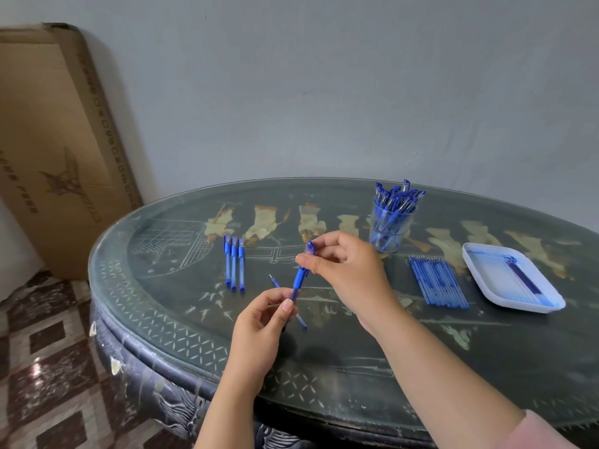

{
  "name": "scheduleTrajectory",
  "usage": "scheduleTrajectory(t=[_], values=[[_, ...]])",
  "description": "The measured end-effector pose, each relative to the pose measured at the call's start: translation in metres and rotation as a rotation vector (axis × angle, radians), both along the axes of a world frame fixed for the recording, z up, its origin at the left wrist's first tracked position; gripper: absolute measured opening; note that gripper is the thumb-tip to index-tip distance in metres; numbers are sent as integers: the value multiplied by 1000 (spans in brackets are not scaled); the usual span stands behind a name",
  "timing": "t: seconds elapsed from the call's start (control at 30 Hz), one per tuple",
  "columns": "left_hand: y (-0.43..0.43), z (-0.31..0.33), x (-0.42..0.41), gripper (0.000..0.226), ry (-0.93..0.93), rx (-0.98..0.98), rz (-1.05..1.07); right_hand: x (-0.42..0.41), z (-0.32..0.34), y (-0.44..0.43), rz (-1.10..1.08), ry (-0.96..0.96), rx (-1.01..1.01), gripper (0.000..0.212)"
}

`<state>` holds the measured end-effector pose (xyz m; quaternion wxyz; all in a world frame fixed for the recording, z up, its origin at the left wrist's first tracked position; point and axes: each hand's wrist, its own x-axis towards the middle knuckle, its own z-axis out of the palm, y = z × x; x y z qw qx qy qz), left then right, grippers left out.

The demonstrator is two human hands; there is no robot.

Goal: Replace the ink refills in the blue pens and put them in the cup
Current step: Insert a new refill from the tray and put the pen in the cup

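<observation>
The left hand (259, 322) pinches a blue pen (297, 282) low down; the right hand (343, 270) pinches its cap (311, 248) above. Likely recapping; next, a carry to the cup (389, 231) beyond the right hand.

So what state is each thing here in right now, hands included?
Pen: held tilted between both hands.
Left hand: pinches the pen's lower end.
Right hand: pinches the pen's upper end.
Single refill: by left hand; held or lying, unclear.
Three pens: lying side by side.
Cup: upright, full of pens.
Refills: lying in a row.
Tray: lying flat, ink-stained.
</observation>
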<state>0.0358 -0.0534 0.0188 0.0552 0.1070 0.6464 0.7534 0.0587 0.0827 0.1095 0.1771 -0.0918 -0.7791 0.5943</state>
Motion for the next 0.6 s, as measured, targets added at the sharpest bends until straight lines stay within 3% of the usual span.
scheduleTrajectory(t=[0.6], values=[[-3,-4,-1,15,28,24,14,-6,-16,-19,-39,23,182,15]])
